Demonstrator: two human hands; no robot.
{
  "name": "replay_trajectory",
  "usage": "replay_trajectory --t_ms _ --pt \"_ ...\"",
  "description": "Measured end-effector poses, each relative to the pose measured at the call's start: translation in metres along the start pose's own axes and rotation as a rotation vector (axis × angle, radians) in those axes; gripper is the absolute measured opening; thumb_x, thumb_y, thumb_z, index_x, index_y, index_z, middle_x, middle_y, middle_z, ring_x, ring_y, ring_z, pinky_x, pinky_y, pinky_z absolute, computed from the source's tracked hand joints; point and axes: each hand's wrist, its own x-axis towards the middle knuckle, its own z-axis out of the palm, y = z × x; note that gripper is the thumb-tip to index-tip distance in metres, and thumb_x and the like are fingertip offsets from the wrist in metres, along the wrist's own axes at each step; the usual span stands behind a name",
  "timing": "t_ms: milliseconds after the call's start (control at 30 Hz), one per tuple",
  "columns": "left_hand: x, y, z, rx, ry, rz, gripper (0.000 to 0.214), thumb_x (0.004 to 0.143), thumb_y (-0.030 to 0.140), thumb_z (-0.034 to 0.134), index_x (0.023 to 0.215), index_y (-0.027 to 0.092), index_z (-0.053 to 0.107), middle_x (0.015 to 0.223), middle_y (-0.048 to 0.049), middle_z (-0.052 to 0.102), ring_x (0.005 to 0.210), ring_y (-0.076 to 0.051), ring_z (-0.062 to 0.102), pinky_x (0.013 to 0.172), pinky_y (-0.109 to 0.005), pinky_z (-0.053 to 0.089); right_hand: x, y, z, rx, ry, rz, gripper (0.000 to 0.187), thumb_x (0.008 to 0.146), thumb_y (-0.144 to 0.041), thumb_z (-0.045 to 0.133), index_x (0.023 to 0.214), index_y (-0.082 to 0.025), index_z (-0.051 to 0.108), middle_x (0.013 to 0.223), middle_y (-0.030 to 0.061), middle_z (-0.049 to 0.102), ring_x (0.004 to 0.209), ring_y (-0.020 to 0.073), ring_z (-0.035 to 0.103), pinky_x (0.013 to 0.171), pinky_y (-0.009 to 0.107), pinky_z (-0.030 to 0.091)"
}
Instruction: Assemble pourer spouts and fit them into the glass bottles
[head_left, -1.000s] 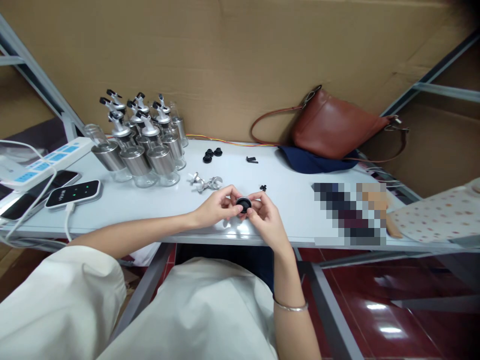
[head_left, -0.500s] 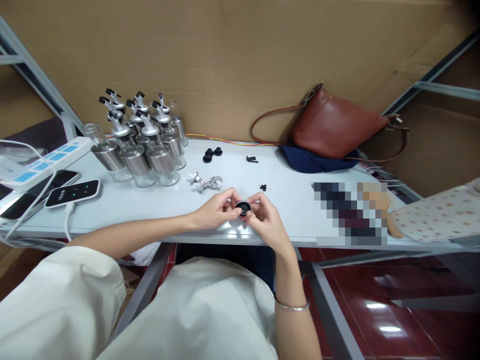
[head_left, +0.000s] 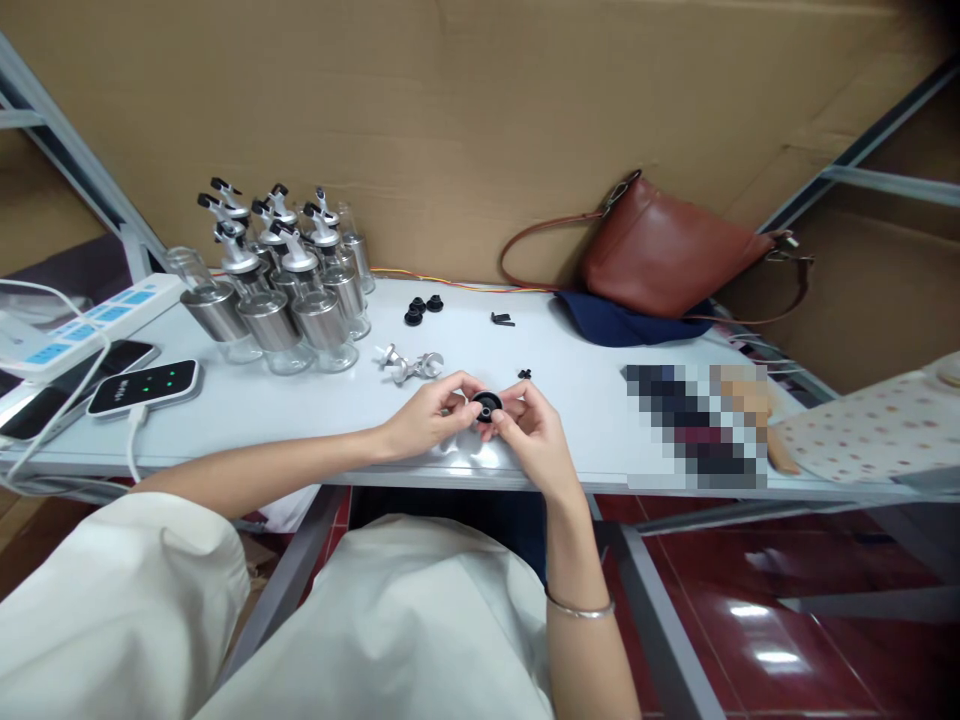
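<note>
Near the table's front edge, my left hand [head_left: 429, 415] and my right hand [head_left: 529, 430] pinch a round black stopper [head_left: 487, 408] between them, its hollow side with a central ring facing me. Just beyond my left hand lie several silver pourer spouts [head_left: 414, 366]. Farther back sit several loose black stoppers [head_left: 421, 308]. Some thin black strips [head_left: 502, 319] lie to the right of those, and a few tiny black pieces [head_left: 525, 374] rest just past my right hand.
Glass-and-steel bottles [head_left: 274, 320], most with pourer tops, crowd the left rear. A power strip [head_left: 105, 320] and a wired black-faced device [head_left: 146, 387] are at far left. A brown bag [head_left: 667, 250] rests on dark blue cloth [head_left: 600, 320] at right rear; a blurred-out patch [head_left: 697, 425] covers the right.
Both hands keep hold of the stopper, which has tipped slightly so more of its hollow face shows. The thumbs have shifted a little on its rim.
</note>
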Motion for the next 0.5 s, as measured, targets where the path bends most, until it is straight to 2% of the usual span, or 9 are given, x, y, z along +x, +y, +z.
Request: replay_trajectory --t_ms 100,267,367,500 --pt "0.001 0.0005 -0.0004 0.065 0.035 0.048 0.036 0.085 0.043 0.056 0.103 0.012 0.058 0.08 -0.0015 0.058 0.055 -0.006 0.046 0.054 -0.02 0.04 0.0001 0.001 -0.001 -0.04 0.033 -0.015 0.032 0.075 -0.048 0.069 0.08 -0.023 0.049 0.061 -0.0042 0.062 0.056 0.0135 0.06 0.058 0.027 0.048" --pt "0.0015 -0.0028 -0.0007 0.074 0.041 0.106 0.038 0.087 0.043 0.054 0.109 0.013 0.062 0.101 -0.0081 0.059 0.07 -0.01 0.056 0.065 -0.023 0.047 -0.0012 0.0031 -0.0017 -0.056 0.047 -0.027 0.031 0.076 -0.047 0.068 0.082 -0.024 0.048 0.062 -0.0046 0.062 0.057 0.0146 0.061 0.059 0.028 0.047" --pt "0.0003 -0.0055 -0.0015 0.055 0.021 0.136 0.037 0.088 0.041 0.054 0.111 0.014 0.062 0.103 -0.0091 0.058 0.082 -0.014 0.06 0.07 -0.025 0.051 -0.0016 0.0026 -0.0009 -0.031 0.023 -0.023 0.031 0.076 -0.048 0.067 0.082 -0.025 0.047 0.065 -0.0036 0.065 0.06 0.0161 0.063 0.062 0.03 0.049" --pt "-0.0006 -0.0064 -0.0034 0.069 -0.004 0.189 0.035 0.086 0.039 0.057 0.112 0.016 0.062 0.101 -0.0078 0.058 0.088 -0.017 0.059 0.073 -0.027 0.052 -0.0019 0.0026 -0.0009 -0.005 0.006 -0.032 0.031 0.077 -0.047 0.067 0.083 -0.026 0.046 0.069 -0.0026 0.067 0.062 0.0172 0.065 0.063 0.031 0.05"
